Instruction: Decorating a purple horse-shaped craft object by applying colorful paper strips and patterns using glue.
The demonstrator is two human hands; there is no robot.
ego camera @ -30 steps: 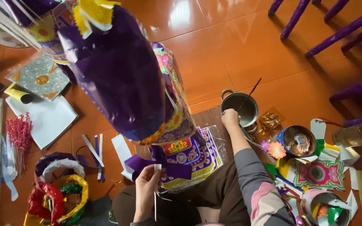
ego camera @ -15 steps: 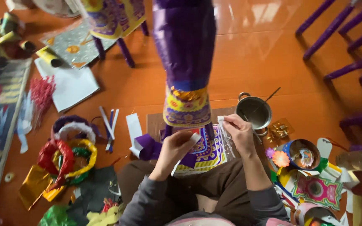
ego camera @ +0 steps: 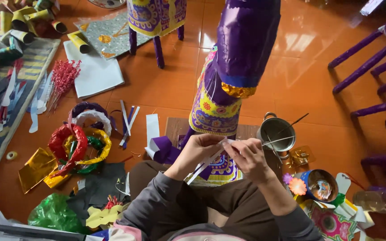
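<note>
A: Hand state?
B: Left hand [ego camera: 196, 151] and right hand [ego camera: 246, 157] both pinch a white paper strip [ego camera: 206, 163], fingertips closed on it.
A: Surroundings?
B: Purple paper figure [ego camera: 233, 67] rises just beyond the fingers. Metal pot [ego camera: 276, 133] right of the right fingers. Foil rings [ego camera: 79, 143] well left, on orange floor [ego camera: 157, 85].

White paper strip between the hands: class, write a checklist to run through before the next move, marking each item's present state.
1. Both hands grip the white paper strip: ok, left hand and right hand pinch it.
2. Thin stick in right hand: ok.
3. Metal pot close to right hand: ok.
4. Pot contents sufficient: cannot tell.
5. Purple paper figure upright ahead: ok.
6. Floor around knees uncluttered: not ok.
</note>
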